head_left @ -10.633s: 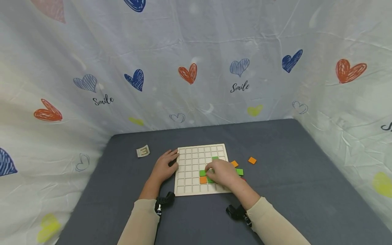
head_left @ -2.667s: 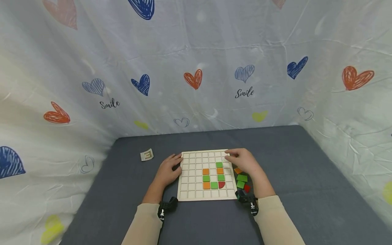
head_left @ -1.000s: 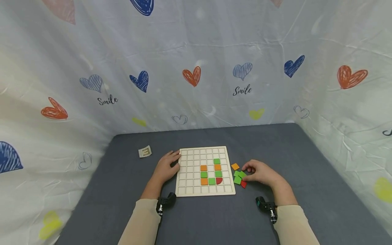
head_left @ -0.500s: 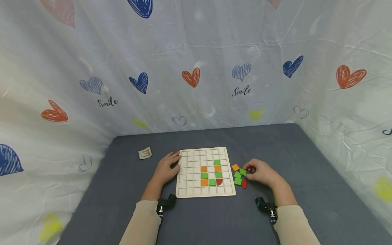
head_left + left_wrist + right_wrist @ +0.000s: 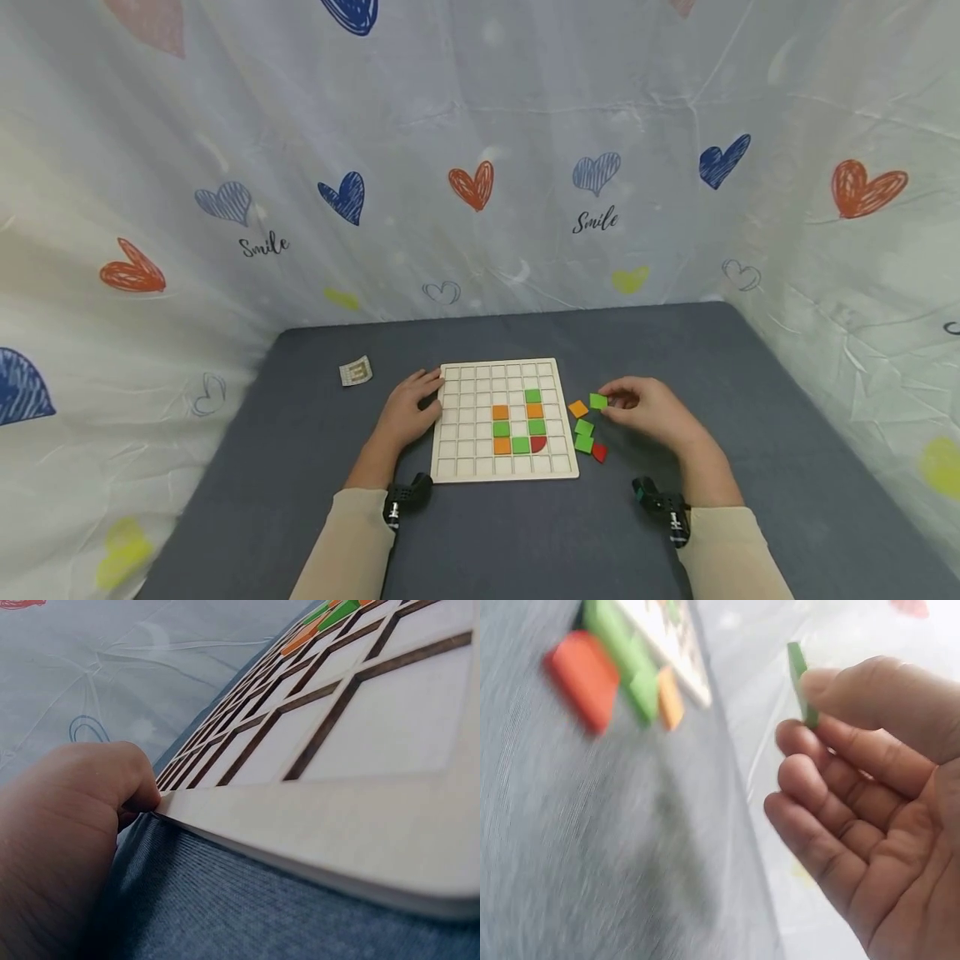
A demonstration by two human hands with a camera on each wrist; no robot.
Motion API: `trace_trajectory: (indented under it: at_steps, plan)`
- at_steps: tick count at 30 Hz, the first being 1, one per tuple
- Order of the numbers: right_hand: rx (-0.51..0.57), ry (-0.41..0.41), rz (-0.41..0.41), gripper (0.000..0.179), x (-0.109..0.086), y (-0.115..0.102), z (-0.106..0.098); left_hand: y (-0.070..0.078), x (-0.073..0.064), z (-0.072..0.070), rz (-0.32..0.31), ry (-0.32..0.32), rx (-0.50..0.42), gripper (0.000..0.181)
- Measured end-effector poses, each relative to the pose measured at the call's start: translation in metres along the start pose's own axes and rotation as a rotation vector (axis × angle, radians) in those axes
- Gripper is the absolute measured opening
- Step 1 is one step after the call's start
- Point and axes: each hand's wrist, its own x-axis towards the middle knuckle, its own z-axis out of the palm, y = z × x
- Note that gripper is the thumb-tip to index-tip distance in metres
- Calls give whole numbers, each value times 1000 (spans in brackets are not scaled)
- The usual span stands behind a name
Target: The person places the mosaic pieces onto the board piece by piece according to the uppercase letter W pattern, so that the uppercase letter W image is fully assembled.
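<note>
A pale wooden grid board (image 5: pixel 461 429) lies on the table, with orange and green square tiles and a red rounded tile (image 5: pixel 538 444) set in some of its cells. My left hand (image 5: pixel 405 414) rests at the board's left edge, fingertips touching the rim; the left wrist view shows them against the frame (image 5: pixel 225 814). To the right of the board, my right hand (image 5: pixel 648 408) pinches a green square tile (image 5: pixel 799 679) between thumb and fingers, lifted above the table. Below it lie two loose green tiles (image 5: pixel 584 435), an orange tile (image 5: pixel 577 408) and a red tile (image 5: pixel 599 452).
A small printed paper piece (image 5: pixel 356 371) lies on the dark table (image 5: pixel 510 542), left of the board. Behind the table hangs a pale curtain (image 5: pixel 405 125) with printed hearts. A black wrist camera (image 5: pixel 660 504) sits on the right forearm.
My right hand has gone from the board's upper right corner to the loose tiles, taken a green tile from the pile and raised it. The left hand stays at the board's left edge.
</note>
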Motion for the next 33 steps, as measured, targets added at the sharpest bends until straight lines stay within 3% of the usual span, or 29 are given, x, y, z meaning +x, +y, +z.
trace_trajectory:
  at_steps: [10,17,27,33]
  plan:
    - [81,-11,-188,23,1,-55,19,4,2,-3,4,-9,-5,49]
    - [77,-8,-345,24,5,-76,46,5,1,-3,-33,-19,-33,47]
    - [8,-14,-350,22,6,-97,84,5,0,-2,-26,19,-53,45]
    - [-135,38,-355,21,5,-102,105,5,3,-1,-28,6,-56,46]
